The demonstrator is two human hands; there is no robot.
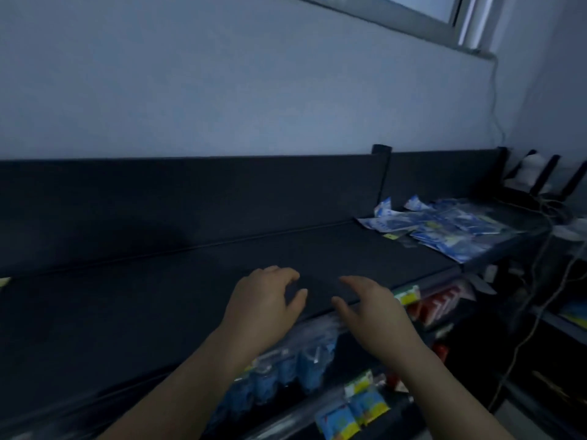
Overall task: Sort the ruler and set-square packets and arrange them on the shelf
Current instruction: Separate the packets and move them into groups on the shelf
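We're over the dark shelf [158,300] now, and both hands are out in front of us, side by side near its front edge with a narrow gap between them. The left hand [263,300] is empty, fingers loosely bent, thumb pointing toward the other hand. The right hand [371,309] is empty too, fingers relaxed and spread above the edge. We can't tell whether either one touches the surface. The packets [451,227] lie well away at the far right end of the shelf, a loose blue-and-white heap, overlapping, some tipped against the back panel [190,192]. Below the hands, on a lower level, we see blue packs [305,366], and red packs [438,303] further right. Above it all are the pale wall [222,90] and a window [422,7], with a cable [494,100] hanging down.
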